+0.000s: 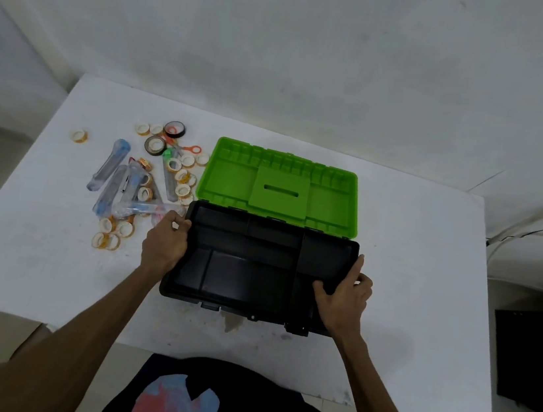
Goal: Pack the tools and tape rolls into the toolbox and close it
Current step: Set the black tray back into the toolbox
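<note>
The left hand (163, 247) and right hand (345, 293) clasp the end walls of the open toolbox (254, 272). Rigid, probably light plastic; grip the rims.

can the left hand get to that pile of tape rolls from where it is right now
Probably yes. The left hand grips the toolbox's left edge, and the tape rolls lie on open table just beside it, nothing between; it must let go first.
</note>
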